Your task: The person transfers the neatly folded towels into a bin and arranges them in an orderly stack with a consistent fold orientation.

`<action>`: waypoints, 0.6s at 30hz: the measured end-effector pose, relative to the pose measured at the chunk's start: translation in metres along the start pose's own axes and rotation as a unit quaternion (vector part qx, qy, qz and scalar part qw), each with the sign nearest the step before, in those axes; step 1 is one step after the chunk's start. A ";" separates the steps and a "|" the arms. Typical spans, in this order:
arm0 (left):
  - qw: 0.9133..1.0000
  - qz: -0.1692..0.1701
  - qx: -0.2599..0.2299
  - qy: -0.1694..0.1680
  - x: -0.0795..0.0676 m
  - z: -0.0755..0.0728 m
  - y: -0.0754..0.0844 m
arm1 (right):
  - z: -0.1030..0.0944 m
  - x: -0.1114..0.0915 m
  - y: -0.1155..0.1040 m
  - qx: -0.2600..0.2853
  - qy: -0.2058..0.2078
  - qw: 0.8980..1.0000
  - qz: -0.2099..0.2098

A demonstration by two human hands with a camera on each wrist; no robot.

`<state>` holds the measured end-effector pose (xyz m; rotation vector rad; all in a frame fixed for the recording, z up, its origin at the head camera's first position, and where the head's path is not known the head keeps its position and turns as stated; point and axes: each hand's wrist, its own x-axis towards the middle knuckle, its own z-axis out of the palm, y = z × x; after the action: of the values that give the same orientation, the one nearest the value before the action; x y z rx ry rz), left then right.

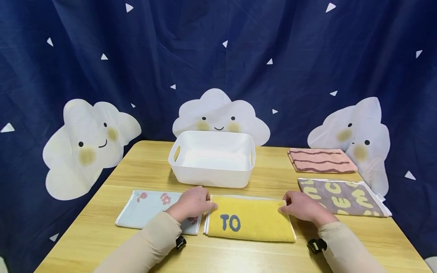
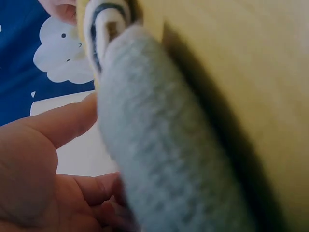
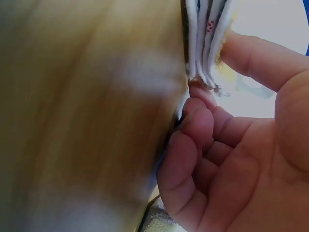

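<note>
A folded yellow towel (image 1: 256,220) with "TO" in grey letters lies at the table's front middle. My left hand (image 1: 195,204) grips its far left corner, thumb on top. In the left wrist view, the folded light-blue towel (image 2: 149,130) hides those fingertips. My right hand (image 1: 304,206) pinches the far right corner. In the right wrist view, its thumb (image 3: 256,55) presses the top and the index finger lies beneath the stacked white edges (image 3: 205,43). The light-blue towel with pink flowers (image 1: 150,204) lies directly left, partly under my left forearm.
Behind the yellow towel stands a white plastic bin (image 1: 211,176) with handle holes. To the right lie a folded grey-brown towel with yellow letters (image 1: 351,197) and a folded pink towel with wavy stripes (image 1: 321,161). A dark blue curtain (image 1: 218,57) hangs behind the wooden table (image 1: 143,167).
</note>
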<state>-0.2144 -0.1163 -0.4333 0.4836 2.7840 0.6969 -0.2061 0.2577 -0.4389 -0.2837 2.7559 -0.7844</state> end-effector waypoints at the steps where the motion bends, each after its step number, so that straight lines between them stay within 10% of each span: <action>1: 1.000 0.000 0.007 0.002 0.001 0.001 0.000 | 0.000 0.000 0.000 -0.002 -0.002 1.000 0.000; 18: 0.997 0.007 0.067 -0.024 -0.001 0.005 0.011 | -0.003 -0.001 0.000 0.001 -0.031 0.998 -0.047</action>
<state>-0.2092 -0.1053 -0.4323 0.5388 2.7966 0.4980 -0.2065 0.2596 -0.4362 -0.4329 2.6995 -0.7872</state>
